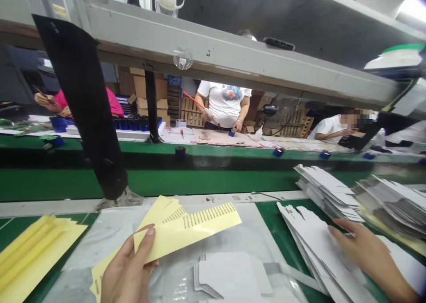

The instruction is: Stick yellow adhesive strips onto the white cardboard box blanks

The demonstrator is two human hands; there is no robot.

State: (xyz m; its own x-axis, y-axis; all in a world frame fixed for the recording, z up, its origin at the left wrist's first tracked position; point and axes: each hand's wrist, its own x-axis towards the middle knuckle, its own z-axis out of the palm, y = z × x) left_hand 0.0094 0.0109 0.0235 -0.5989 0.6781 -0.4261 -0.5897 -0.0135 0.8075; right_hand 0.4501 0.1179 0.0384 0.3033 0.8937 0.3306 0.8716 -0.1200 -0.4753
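My left hand is closed on a yellow label sheet, pinched between thumb and fingers; rows of small dark print run along its upper part. More yellow sheets lie behind and below it, partly hidden by the hand. My right hand, slightly blurred, rests with fingers stretched over a stack of flat white carton blanks on the right. Another small pile of white carton blanks lies in front of me on a grey-white plastic-covered surface.
Folded yellow sheets lie at left. More white carton stacks stand at back right. Beyond runs a green conveyor with small blue parts along its far side. A black-wrapped post and overhead shelf obstruct. Several people work opposite.
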